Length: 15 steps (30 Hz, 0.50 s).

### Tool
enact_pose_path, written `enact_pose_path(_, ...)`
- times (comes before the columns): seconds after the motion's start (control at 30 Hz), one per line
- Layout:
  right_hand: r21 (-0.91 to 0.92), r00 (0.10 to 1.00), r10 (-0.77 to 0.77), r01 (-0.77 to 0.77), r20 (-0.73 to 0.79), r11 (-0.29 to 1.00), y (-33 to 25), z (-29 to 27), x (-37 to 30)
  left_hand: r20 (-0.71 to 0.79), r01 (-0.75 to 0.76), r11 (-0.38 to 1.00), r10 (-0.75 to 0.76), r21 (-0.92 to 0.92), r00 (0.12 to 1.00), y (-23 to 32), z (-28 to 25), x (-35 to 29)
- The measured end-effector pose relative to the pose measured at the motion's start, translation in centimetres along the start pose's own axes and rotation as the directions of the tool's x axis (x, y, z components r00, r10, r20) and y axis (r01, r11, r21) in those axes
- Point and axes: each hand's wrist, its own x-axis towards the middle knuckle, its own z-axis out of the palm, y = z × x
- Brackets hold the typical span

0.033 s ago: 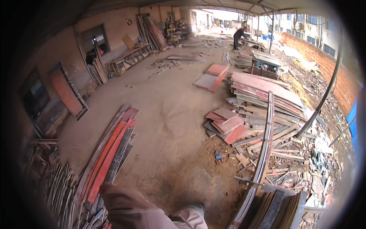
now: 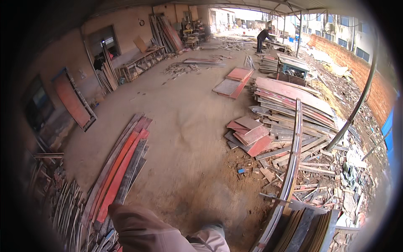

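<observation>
Two hands are to be reported, and I see neither the left hand nor the right hand. Both lie outside the picture, so I cannot tell whether the fingers are spread, pressed together or pinching anything.

1. Lower edge: a limb in beige cloth [image 2: 142, 231] comes in, with what looks like a shoe [image 2: 214, 229] just beside it. I cannot tell whether it is an arm or a leg.
2. Left of the limb: the red planks [image 2: 119, 176] lie flat on the dirt floor [image 2: 184, 126], side by side.
3. Right of it: the long board [image 2: 292, 168] runs away from me over scrap wood [image 2: 319, 185]. Its near end meets a stack of boards [image 2: 308, 229].
4. Far off: another person [image 2: 263, 38] bends over a table.

Change: held against the preceding picture, nothing has shifted. I judge that no grasp is under way, and both planks and board lie untouched.
</observation>
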Motion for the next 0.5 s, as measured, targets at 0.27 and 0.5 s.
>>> enact_pose_path(0.27, -0.362, 0.989, -0.037, 0.087, 0.144, 0.928, -0.6, 9.2, 5.6, -0.06, -0.033, 0.973, 0.02, -0.226, 0.998, -1.7, -7.1, 6.8)
enact_pose_path(0.5, -0.449, 0.986, 0.151, -0.169, -0.074, 0.877, 5.7, 8.9, 6.7, -0.064, -0.297, 0.932, 0.29, -0.21, 0.955, 3.0, -13.1, 14.7)
